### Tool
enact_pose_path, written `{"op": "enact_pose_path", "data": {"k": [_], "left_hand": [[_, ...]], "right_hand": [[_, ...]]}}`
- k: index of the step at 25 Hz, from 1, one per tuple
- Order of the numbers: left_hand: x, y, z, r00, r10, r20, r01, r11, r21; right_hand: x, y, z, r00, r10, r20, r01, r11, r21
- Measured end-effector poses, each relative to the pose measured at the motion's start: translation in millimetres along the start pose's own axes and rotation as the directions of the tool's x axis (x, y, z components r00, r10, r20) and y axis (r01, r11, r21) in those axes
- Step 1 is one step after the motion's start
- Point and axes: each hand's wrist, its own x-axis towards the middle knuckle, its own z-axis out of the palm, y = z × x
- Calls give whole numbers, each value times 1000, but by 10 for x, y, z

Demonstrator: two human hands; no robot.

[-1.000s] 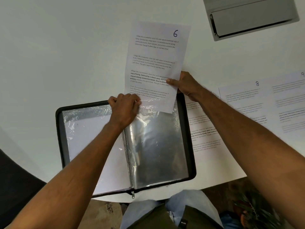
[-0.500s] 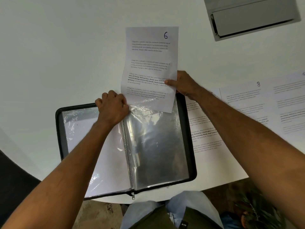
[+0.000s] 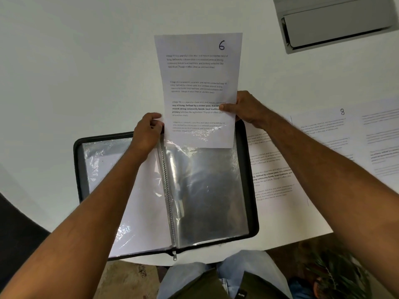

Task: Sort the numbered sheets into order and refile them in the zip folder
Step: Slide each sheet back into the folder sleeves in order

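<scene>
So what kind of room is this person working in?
Probably an office or study desk: a round white table holds a black zip folder of clear plastic sleeves, printed numbered sheets and a grey flat device, perhaps a closed laptop.

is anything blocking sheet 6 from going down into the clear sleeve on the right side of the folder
Nothing visible does. The white printed sheet numbered 6 already has its lower edge inside the clear plastic sleeve, whose top corner the left hand holds.
</scene>
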Motion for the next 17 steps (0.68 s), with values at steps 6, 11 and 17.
{"op": "enact_pose_path", "data": {"k": [6,11,17], "left_hand": [[39,1,23,995,-87,39,93,969,-230],[63,-7,36,990,-137,17,136,941,-310],[75,-65,59,995,-99,-14,93,967,-239]], "right_hand": [[27,11,71,992,47,120,-40,998,-57],[24,27,99,975,117,190,-82,980,-183],[-14,-82,115,984,79,159,-59,990,-125]]}}
